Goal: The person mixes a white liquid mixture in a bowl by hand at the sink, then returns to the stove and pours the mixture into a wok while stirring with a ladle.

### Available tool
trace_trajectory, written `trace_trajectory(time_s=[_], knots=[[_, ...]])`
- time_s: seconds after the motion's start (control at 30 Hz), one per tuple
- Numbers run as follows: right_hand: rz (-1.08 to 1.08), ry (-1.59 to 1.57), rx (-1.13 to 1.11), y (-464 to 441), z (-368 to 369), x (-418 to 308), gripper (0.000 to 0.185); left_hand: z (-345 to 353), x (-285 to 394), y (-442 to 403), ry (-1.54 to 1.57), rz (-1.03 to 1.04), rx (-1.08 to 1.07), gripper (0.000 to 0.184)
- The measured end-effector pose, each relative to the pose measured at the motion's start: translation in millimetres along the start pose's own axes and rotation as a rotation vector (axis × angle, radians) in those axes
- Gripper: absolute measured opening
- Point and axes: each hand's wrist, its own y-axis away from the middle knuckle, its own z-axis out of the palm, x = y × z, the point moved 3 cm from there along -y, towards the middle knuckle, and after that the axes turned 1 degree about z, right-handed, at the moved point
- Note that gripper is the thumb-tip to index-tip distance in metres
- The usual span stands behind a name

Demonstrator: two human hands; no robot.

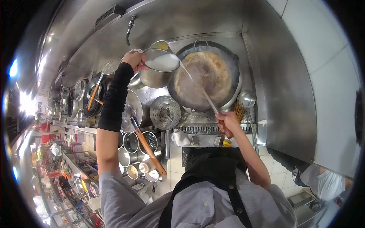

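In the head view, the left hand (pixel 135 61), upper centre-left of the frame, is closed around the left edge of a tilted metal pot (pixel 156 79) (whether on rim or handle, I cannot tell). White liquid (pixel 165 60) streams from it into the wok (pixel 235 68), right of that hand. The right hand (pixel 227 122), below the wok, grips a long-handled utensil (pixel 210 100) reaching into the brownish contents.

Left hand (pixel 134 61) curled in a grip, arm (pixel 107 150) stretched far forward — right hand (pixel 227 122) gripping too, reaching less far.
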Motion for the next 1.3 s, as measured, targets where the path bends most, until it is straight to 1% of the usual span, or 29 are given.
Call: trace_trajectory(time_s=[0.03,0.07,0.17,0.2,0.27,0.3,0.33,0.43,0.47,0.57,0.6,0.7,0.73,0.83,0.87,1.0,1.1,1.13,1.23,1.27,1.3], knots=[[-0.030,-0.034,0.013,-11,0,9,0.027,0,-1,1,0.007,0.004,0.001,0.011],[-0.141,0.081,0.093,-17,1,21,0.025,0,-3,0,0.000,0.001,-0.010,0.010],[-0.186,0.403,0.276,19,8,23,0.024,-5,-7,-8,0.002,-0.001,-0.010,0.009],[-0.221,0.505,0.286,27,8,21,0.023,-3,-6,-6,0.010,-0.005,0.000,0.009],[-0.038,0.238,0.144,39,5,24,0.023,0,-5,-2,0.027,0.002,-0.013,0.008],[0.046,0.100,0.082,47,7,13,0.022,0,-6,-4,-0.001,-0.006,-0.008,0.008],[0.056,0.075,0.002,42,8,4,0.022,-1,-6,-7,-0.029,-0.012,-0.005,0.008],[0.052,-0.051,-0.001,13,6,-3,0.022,0,-5,-9,-0.060,0.004,-0.007,0.009],[-0.009,-0.089,0.041,1,8,7,0.023,1,-4,-9,-0.062,0.017,-0.008,0.009],[-0.282,0.505,0.279,12,10,23,0.022,4,-1,-7,-0.059,0.007,-0.009,0.008],[-0.374,0.598,0.324,18,5,31,0.023,3,0,-7,-0.046,0.014,-0.002,0.008],[-0.032,0.280,0.134,51,5,8,0.023,2,-5,-8,-0.029,0.016,-0.002,0.008],[0.045,0.149,0.075,53,9,-4,0.025,0,-6,-10,-0.037,0.017,-0.013,0.008],[0.066,0.037,-0.043,15,0,1,0.022,2,-1,-8,-0.052,0.015,-0.032,0.008],[0.023,0.048,0.023,10,1,4,0.022,3,1,-6,-0.057,0.013,-0.034,0.007],[-0.347,0.662,0.356,18,8,23,0.021,3,0,-10,-0.051,0.016,-0.018,0.008],[-0.129,0.288,0.153,44,6,24,0.027,2,-4,-6,-0.019,0.016,-0.007,0.008],[-0.016,0.121,0.080,48,9,13,0.028,2,-4,-7,-0.014,0.020,-0.007,0.008],[0.043,0.111,-0.096,16,-2,4,0.020,2,-2,-14,-0.053,0.008,-0.035,0.008],[0.059,0.045,-0.055,7,-3,4,0.021,1,-4,-14,-0.078,-0.006,-0.046,0.009],[-0.018,0.100,0.020,4,-1,11,0.022,3,-3,-13,-0.075,-0.006,-0.036,0.008]])
